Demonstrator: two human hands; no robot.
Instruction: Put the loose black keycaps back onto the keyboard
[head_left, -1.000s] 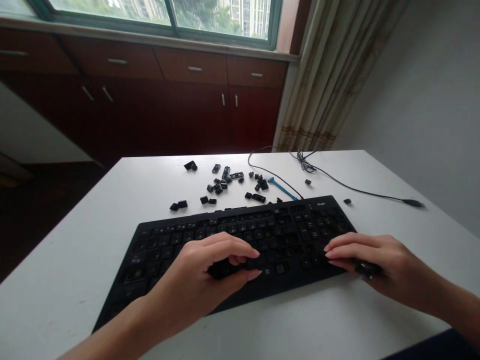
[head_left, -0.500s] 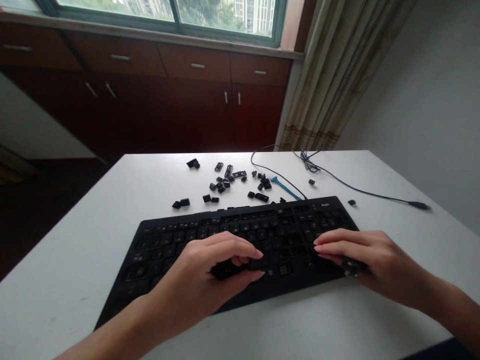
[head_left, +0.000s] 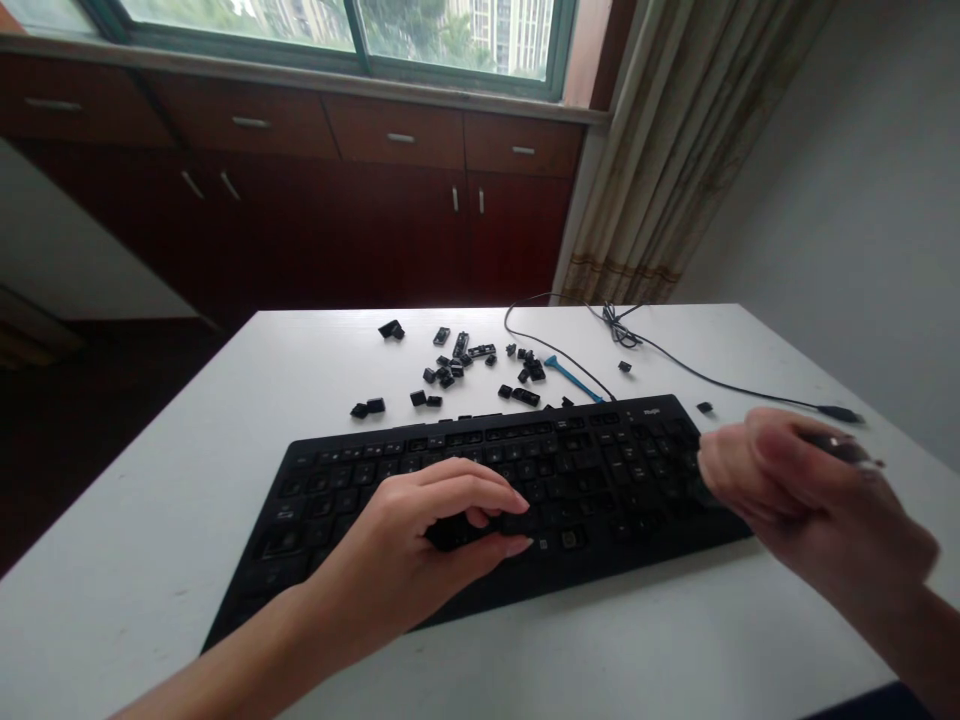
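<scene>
A black keyboard (head_left: 600,470) lies across the white table (head_left: 225,420). My left hand (head_left: 409,560) rests on its lower middle, thumb and curled fingers pinched on a long black key (head_left: 457,532) in the bottom row. Above the keyboard's right end, my right hand (head_left: 802,500) hangs lifted and smeared by motion. Its fingers are curled around a small dark piece (head_left: 836,447) that I cannot make out clearly.
Several loose black keycaps (head_left: 450,368) lie scattered behind the keyboard, with a blue key puller (head_left: 570,378) beside them. The keyboard's cable (head_left: 675,362) runs to a plug (head_left: 840,413) at the right. Dark wood cabinets (head_left: 390,200) and a curtain (head_left: 675,150) stand beyond.
My right hand has lifted off the keyboard's right end and swung up and to the right with the small dark piece. The left hand has stayed in place.
</scene>
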